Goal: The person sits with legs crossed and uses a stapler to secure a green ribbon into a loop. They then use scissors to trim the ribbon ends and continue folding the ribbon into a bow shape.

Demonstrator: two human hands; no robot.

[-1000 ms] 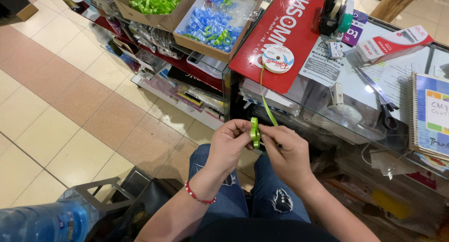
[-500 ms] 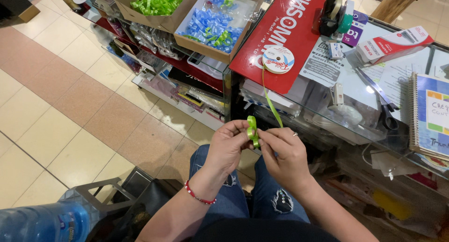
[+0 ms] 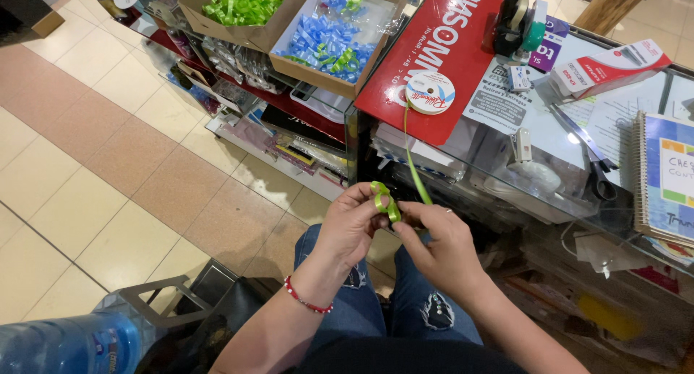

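Left hand [image 3: 352,226] and right hand [image 3: 442,242] close together, both pinching a looped green ribbon [image 3: 385,202] between fingertips. Strand running up to spool [image 3: 429,92] beyond; a slackened pinch risks loops springing open.

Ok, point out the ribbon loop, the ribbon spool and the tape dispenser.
ribbon loop [image 3: 385,202], head view, green folded band between the fingers.
ribbon spool [image 3: 429,92], head view, white top face.
tape dispenser [image 3: 515,25], head view, black body.
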